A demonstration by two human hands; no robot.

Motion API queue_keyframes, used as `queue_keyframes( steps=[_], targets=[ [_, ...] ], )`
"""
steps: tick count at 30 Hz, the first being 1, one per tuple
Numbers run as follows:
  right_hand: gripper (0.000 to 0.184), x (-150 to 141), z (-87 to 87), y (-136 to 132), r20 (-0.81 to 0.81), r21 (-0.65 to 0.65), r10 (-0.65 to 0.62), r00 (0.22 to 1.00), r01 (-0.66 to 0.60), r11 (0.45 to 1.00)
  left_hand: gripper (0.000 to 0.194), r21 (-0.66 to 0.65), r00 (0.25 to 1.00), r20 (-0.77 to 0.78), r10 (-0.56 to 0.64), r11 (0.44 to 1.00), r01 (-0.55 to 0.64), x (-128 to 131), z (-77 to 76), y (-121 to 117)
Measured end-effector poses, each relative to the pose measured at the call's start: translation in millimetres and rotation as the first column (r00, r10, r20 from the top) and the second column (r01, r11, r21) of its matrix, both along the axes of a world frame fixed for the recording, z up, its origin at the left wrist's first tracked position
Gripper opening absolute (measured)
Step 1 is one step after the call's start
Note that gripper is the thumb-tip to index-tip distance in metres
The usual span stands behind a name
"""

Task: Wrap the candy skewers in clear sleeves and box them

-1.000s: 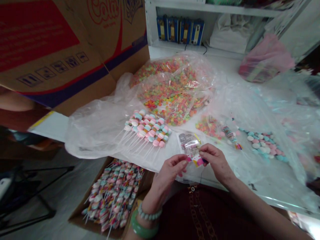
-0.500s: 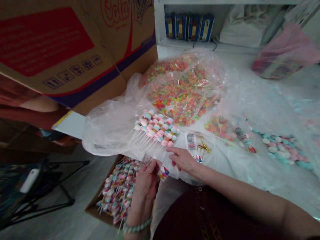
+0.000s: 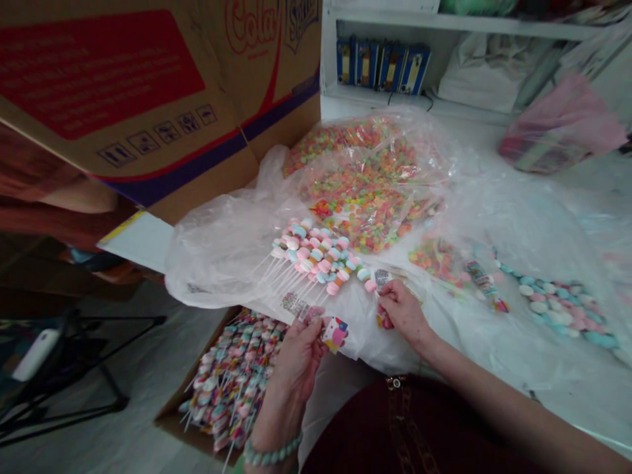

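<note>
My left hand (image 3: pixel 302 349) is closed on a small printed clear wrapper bag (image 3: pixel 334 334), whose colourful end sticks out to the right of the fingers. Between the thumb and fingers of my right hand (image 3: pixel 402 311) is the stick of a marshmallow skewer (image 3: pixel 367 279); its pink, white and blue candies point up and left. A pile of similar marshmallow skewers (image 3: pixel 316 253) lies just beyond both hands, white sticks towards me. Partly behind my right hand, more printed wrappers (image 3: pixel 383 276) rest on the plastic-covered table.
Below the table edge at left stands a carton (image 3: pixel 170 415) full of wrapped skewers. A big cardboard box (image 3: pixel 162 85) rises at back left. A large clear bag of ring candies (image 3: pixel 365 178) lies mid-table. Loose marshmallows (image 3: pixel 563 306) lie right; a person's arm (image 3: pixel 79 194) shows far left.
My left hand moved left with a wrapper from the stack. My right hand let go of the wrapper, reached to the pile and now holds one skewer, drawn off to the right.
</note>
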State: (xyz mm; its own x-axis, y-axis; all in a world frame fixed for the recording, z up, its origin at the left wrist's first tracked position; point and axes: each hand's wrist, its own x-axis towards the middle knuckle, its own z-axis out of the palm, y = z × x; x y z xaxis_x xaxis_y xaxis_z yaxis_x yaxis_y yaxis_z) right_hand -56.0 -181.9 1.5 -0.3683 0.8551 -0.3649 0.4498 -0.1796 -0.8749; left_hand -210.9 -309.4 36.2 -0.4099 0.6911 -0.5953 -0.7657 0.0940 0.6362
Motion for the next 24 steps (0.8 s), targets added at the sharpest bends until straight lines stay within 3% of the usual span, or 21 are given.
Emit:
queue_keyframes(
  steps=[3,5,9,16,18,21,24],
  targets=[
    [0.011,-2.7,-4.3,11.6,-0.142,-0.247,-0.078,0.987,0.041,0.968,0.016,0.013,1.0,-0.019,-0.017,1.0,0.017,3.7,4.2,7.0],
    [0.018,-1.8,-0.5,16.2,-0.195,-0.278,-0.096,0.976,0.039,0.96,0.015,-0.009,0.999,-0.024,-0.028,1.0,0.028,4.1,7.5,11.9],
    [0.023,15.9,16.5,12.8,-0.288,-0.175,-0.132,0.949,0.083,0.981,0.015,-0.018,0.997,-0.064,0.046,0.999,-0.047,3.4,10.7,25.7],
    [0.017,61.1,43.2,-21.6,-0.272,-0.071,0.062,0.96,-0.084,0.994,0.014,0.05,0.975,-0.027,0.221,0.974,-0.22,8.4,8.2,53.7],
    [0.014,62.9,48.9,-28.1,-0.303,0.021,0.101,0.948,-0.099,0.995,0.016,0.042,0.968,-0.053,0.245,0.969,-0.243,11.7,8.8,58.0],
    [0.01,51.0,55.3,-28.7,-0.391,0.18,0.114,0.913,-0.045,0.983,0.023,0.07,0.969,-0.15,0.198,0.979,-0.189,24.4,13.6,62.8],
    [0.009,30.4,56.1,-22.9,-0.43,0.22,0.082,0.899,0.016,0.975,0.025,0.085,0.97,-0.228,0.087,0.994,-0.07,45.3,19.4,66.8]
  ],
)
